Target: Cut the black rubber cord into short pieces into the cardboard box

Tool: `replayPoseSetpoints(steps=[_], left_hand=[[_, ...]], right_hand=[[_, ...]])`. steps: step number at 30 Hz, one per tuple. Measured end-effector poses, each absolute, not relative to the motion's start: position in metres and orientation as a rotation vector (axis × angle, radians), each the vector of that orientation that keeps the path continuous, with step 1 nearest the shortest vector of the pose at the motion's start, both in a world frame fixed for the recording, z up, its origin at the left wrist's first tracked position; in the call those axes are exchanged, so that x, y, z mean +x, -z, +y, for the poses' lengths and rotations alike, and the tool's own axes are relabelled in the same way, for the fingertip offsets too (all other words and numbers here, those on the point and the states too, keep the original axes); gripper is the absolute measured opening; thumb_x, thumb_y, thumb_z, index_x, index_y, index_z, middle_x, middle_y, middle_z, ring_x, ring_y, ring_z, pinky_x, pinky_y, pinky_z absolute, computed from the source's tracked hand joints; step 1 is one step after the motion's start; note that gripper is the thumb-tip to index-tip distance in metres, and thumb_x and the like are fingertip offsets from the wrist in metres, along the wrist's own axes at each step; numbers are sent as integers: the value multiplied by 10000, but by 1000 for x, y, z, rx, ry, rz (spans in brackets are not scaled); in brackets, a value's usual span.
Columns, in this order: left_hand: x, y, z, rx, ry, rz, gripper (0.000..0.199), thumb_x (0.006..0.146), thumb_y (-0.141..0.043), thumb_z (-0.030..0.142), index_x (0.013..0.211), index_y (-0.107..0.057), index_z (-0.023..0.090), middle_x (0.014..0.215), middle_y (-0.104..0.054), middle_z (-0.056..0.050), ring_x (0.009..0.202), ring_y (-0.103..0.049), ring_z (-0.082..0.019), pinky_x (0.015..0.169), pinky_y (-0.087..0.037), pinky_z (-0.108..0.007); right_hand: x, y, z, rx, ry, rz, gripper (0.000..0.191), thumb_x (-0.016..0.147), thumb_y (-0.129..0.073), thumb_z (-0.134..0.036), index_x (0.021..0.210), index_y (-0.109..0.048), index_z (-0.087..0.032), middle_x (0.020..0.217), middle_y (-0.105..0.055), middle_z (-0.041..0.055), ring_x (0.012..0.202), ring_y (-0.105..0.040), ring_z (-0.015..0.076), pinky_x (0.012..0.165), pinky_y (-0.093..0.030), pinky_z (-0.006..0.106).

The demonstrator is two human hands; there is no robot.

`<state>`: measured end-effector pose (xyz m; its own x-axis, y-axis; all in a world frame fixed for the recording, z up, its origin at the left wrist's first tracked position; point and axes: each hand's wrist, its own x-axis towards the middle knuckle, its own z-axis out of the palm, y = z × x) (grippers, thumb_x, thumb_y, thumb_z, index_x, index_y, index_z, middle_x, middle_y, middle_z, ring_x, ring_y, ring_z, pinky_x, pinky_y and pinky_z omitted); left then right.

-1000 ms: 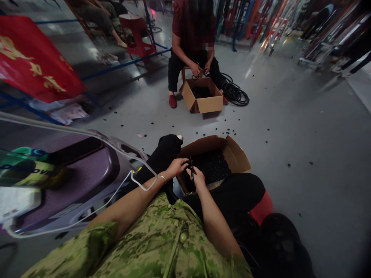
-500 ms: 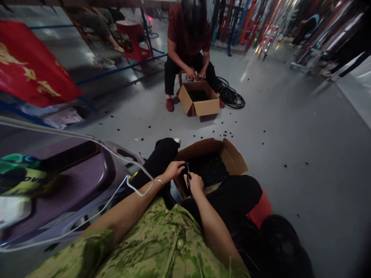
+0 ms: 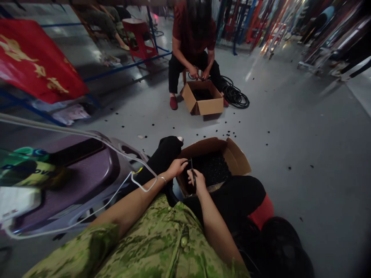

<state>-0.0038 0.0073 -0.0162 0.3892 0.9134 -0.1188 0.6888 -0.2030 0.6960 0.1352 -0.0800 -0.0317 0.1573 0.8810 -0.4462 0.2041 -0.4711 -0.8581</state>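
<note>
While the left hand (image 3: 177,167) hangs over the left edge of the cardboard box (image 3: 239,156), its fingers pinch a black strip (image 3: 187,161). Strip: thin, dark, mostly hidden; probably light, bendy, rubbery. Best taken near the end, clear of the blades. Next right: scissors (image 3: 194,175), above the box's left part, dark handles, slim blades pointing away, right by the strip; can't tell if touching. Should be light, stiff, sharp; hold by the loops only. Right hand (image 3: 199,180) is curled round the handles; finger placement unclear. Farther right: small black pieces (image 3: 213,166), slightly shiny, heaped loose inside the box; likely light.
</note>
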Motion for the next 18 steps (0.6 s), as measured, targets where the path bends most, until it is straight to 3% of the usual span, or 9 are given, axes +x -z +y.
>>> replayPoseSetpoints(steps=[5, 10, 18], left_hand=[[-3, 9, 6, 1923, -480, 1282, 293, 872, -495, 274, 1024, -722, 168, 1035, -743, -73, 964, -679, -222, 894, -497, -297], [-5, 5, 7, 1815, -372, 1168, 310, 871, -452, 266, 1017, -698, 145, 896, -733, -51, 627, -635, -147, 684, -513, -261], [-3, 1, 4, 1871, -425, 1283, 304, 849, -487, 312, 952, -724, 151, 895, -738, -59, 832, -652, -195, 774, -482, -266]], right_hand=[[134, 33, -78, -1694, -1408, -826, 480, 786, -626, -506, 1135, -686, -182, 802, -657, 16, 634, -608, 124, 579, -509, 220], [137, 25, -79, -1576, -1449, -699, 552, 757, -647, -533, 1167, -674, -163, 819, -660, 30, 680, -622, 127, 597, -502, 204], [137, 25, -80, -1602, -1433, -783, 562, 724, -673, -563, 1133, -691, -179, 810, -670, 15, 575, -586, 104, 520, -441, 194]])
